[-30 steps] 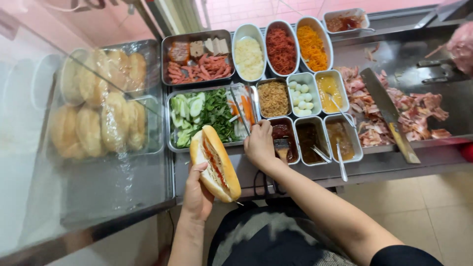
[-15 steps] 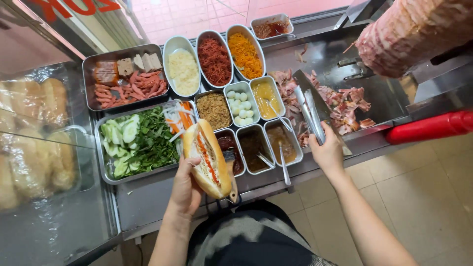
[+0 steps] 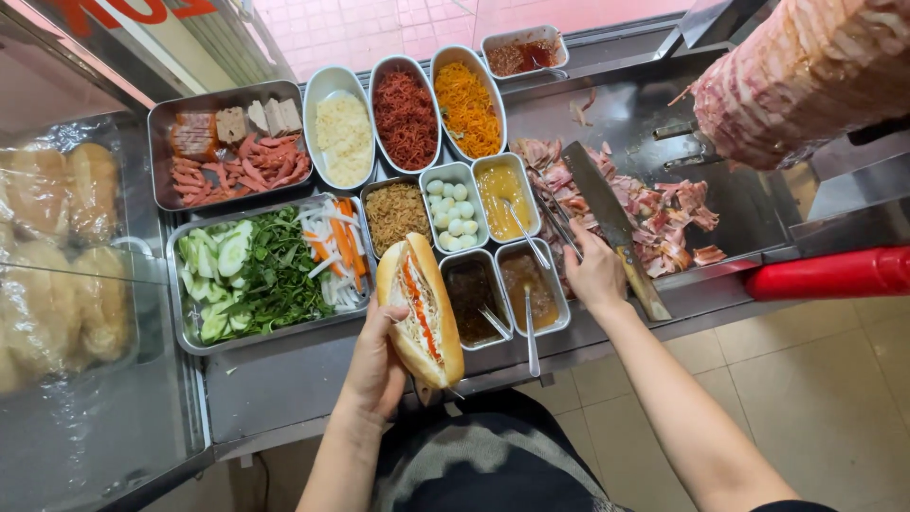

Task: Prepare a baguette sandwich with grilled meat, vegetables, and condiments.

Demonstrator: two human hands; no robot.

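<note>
I see the split baguette sandwich point(image 3: 422, 308), crusty and golden, stuffed with pale shreds and a red strip, cradled from below in my left hand point(image 3: 374, 365) over the steel counter point(image 3: 284, 379). My right hand point(image 3: 594, 275) seems clasped on metal tongs point(image 3: 559, 216), beside the long cleaver point(image 3: 611, 223) resting on glossy sliced meat point(image 3: 664, 209).

Sandwich point(image 3: 423, 309) before the trays point(image 3: 230, 142); cleaver point(image 3: 611, 225) to its right.
</note>
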